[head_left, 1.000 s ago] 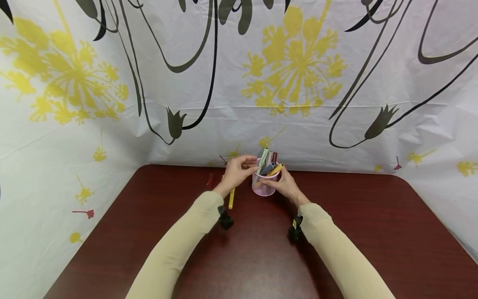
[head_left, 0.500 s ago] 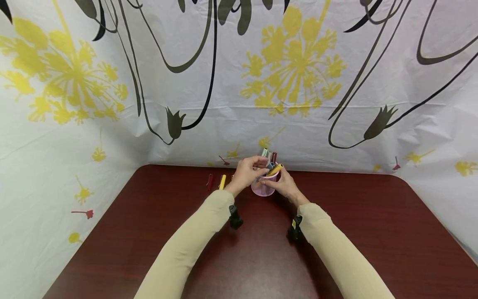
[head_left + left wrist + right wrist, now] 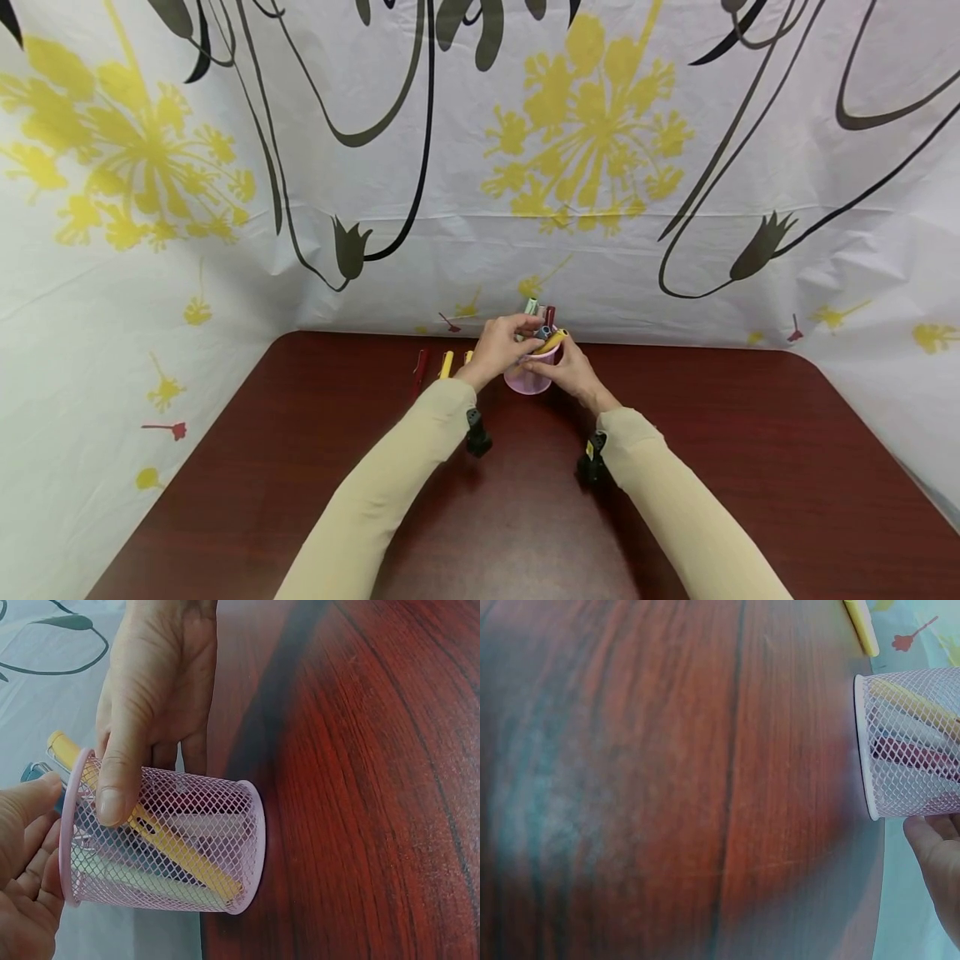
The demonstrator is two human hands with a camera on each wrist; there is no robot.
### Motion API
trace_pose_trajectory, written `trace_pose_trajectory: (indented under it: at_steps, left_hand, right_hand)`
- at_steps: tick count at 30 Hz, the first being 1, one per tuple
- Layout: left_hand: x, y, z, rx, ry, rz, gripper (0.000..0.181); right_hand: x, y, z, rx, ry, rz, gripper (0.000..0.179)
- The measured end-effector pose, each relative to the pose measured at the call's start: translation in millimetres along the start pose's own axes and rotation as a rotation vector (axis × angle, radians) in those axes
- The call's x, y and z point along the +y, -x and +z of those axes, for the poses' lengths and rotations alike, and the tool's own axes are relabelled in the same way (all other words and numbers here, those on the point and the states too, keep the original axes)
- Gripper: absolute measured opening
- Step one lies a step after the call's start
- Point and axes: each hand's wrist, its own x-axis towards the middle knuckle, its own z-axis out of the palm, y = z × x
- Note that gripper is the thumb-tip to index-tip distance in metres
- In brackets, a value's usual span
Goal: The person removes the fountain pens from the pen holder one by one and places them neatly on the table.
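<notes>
A pink mesh pen holder [image 3: 527,383] stands upright near the table's far edge. My right hand [image 3: 573,372] grips its right side, with the thumb across the mesh in the left wrist view. At the rim, my left hand [image 3: 501,343] pinches the top of a blue pen [image 3: 34,772], whose body runs down inside the holder. A yellow pen [image 3: 187,859] leans across the holder, its cap end past the rim. Also inside are a light green pen [image 3: 142,879] and a dark red pen [image 3: 551,315]. My left fingers partly hide the pen tops in the head view.
Left of the holder a red pen [image 3: 420,368] and two yellow ones lie on the dark red table [image 3: 525,525]: one yellow pen [image 3: 447,364] and another yellow pen [image 3: 468,357] partly behind my left wrist. A patterned white cloth [image 3: 465,183] rises behind the table.
My left hand has moved right, from the light green pen at the holder's left rim to the blue pen. The light green pen sits lower. My right hand stays on the holder.
</notes>
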Motion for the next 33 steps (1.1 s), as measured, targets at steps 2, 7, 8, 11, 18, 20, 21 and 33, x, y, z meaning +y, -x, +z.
trace_pose_trajectory:
  at_steps: [2,7,8,11,18,20,21,33]
  left_hand:
    - [0.8,-0.3,0.0,-0.001,-0.015,0.005,0.033]
    - [2.3,0.2,-0.1,-0.002,-0.04,0.011,0.031]
    - [2.4,0.2,0.1,-0.001,-0.047,0.009,0.031]
    - [2.8,0.2,0.9,0.005,-0.07,0.005,0.028]
    - [3.3,0.7,2.0,0.024,-0.099,0.013,0.024]
    - [2.6,0.8,2.8,0.033,-0.103,0.021,0.023]
    - [2.2,0.9,3.1,0.038,-0.104,0.022,0.022]
    - [-1.0,2.2,2.6,0.167,-0.013,0.055,0.021]
  right_hand:
    - [8,-4.3,0,0.005,0.003,-0.004,0.077]
    - [33,-17.6,1,0.025,0.024,-0.012,0.08]
    - [34,-18.1,1,0.027,0.027,-0.011,0.08]
    - [33,-17.1,2,0.032,0.02,-0.012,0.08]
    - [30,-13.7,2,0.054,0.028,-0.062,0.081]
    - [30,-13.7,2,0.057,0.024,-0.055,0.08]
    - [30,-14.1,2,0.056,0.023,-0.046,0.079]
    - [33,-18.1,2,0.039,-0.014,0.007,0.078]
